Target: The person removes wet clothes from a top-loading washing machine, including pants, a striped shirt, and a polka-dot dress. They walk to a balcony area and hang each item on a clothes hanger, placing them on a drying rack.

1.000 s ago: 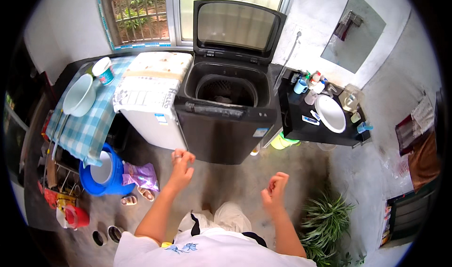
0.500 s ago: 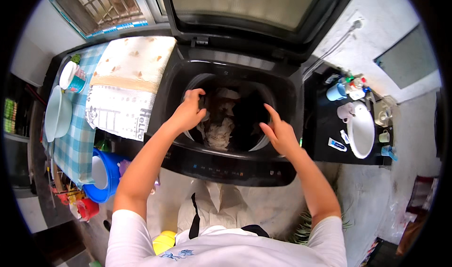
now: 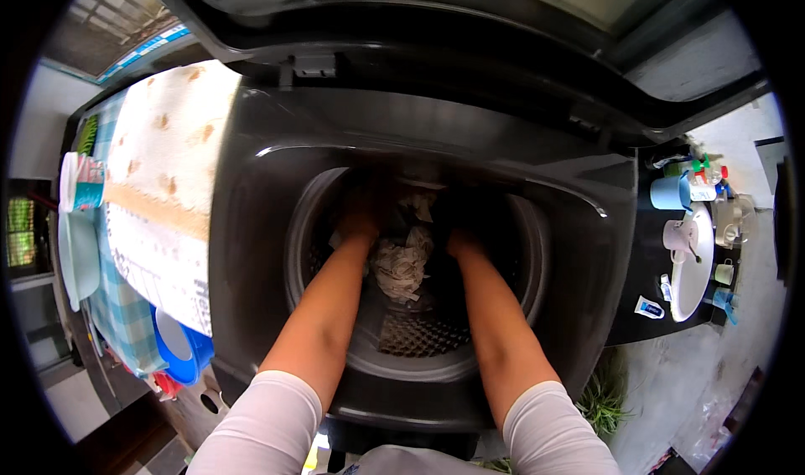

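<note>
Both my arms reach deep into the drum (image 3: pixel 419 337) of a black top-loading washing machine (image 3: pixel 583 274), whose lid (image 3: pixel 419 31) is raised. A crumpled bundle of pale, beige-white laundry (image 3: pixel 398 269) lies in the drum between my forearms. My left hand (image 3: pixel 360 222) is down at the left of this bundle, its fingers lost in shadow. On the other side, my right hand (image 3: pixel 461 242) goes into a very dark area, perhaps dark cloth, and its fingers are hidden. Whether either hand grips any laundry cannot be made out.
To the left, a folded patterned cloth (image 3: pixel 168 165) lies beside a checked tablecloth (image 3: pixel 117 307), with a pale green basin (image 3: pixel 77 261) and a white tub (image 3: pixel 80 181). A blue bucket (image 3: pixel 197 353) stands below. At the right are a white washbasin (image 3: pixel 692 282), cups and a toothpaste tube (image 3: pixel 648 307).
My hands have gone from above the drum opening down inside it. The view has moved closer over the washing machine, and the forearms now stretch down into the drum.
</note>
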Motion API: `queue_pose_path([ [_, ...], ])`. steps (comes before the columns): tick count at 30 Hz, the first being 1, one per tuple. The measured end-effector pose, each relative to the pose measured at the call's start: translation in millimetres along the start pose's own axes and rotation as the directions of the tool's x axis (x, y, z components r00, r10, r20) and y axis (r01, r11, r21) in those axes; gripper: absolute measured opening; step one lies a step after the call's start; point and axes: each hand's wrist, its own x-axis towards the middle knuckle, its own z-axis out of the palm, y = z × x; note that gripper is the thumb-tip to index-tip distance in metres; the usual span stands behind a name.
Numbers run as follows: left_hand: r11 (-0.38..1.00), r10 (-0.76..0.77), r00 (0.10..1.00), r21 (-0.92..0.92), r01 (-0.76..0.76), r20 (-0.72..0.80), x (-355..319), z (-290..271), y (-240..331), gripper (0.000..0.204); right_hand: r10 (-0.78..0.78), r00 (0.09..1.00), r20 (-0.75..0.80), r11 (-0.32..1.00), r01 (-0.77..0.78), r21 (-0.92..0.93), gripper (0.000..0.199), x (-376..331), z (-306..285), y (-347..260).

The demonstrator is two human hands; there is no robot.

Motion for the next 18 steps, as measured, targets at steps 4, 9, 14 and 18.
queue_pose_path([
  [4, 0.999, -0.041, 0.973, 0.017, 0.046, -0.227, 14.2, 93.5, -42.5, 0.063, 0.134, 0.978, -0.158, 0.991, -0.133, 0.016, 0.053, 25.4, 98.5, 16.8],
  [9, 0.957, 0.087, 0.941, 0.288, 0.011, -0.326, 37.1, 138.5, -83.9, 0.06, 0.441, 0.895, -0.057, 0.832, -0.385, 0.398, 0.049, 19.1, 103.7, 11.6],
  [14, 0.969, -0.015, 0.953, 0.24, -0.062, 0.304, 46.5, 81.4, -68.2, 0.046, 0.05, 0.994, 0.098, 0.996, -0.057, 0.07, 0.041, 4.6, 70.5, 15.7],
  [18, 0.9, 0.084, 0.879, 0.343, -0.269, 0.469, 23.1, 58.5, -66.1, 0.037, -0.242, 0.944, 0.224, 0.967, 0.253, -0.024, 0.045, -47.7, -12.1, -17.6],
])
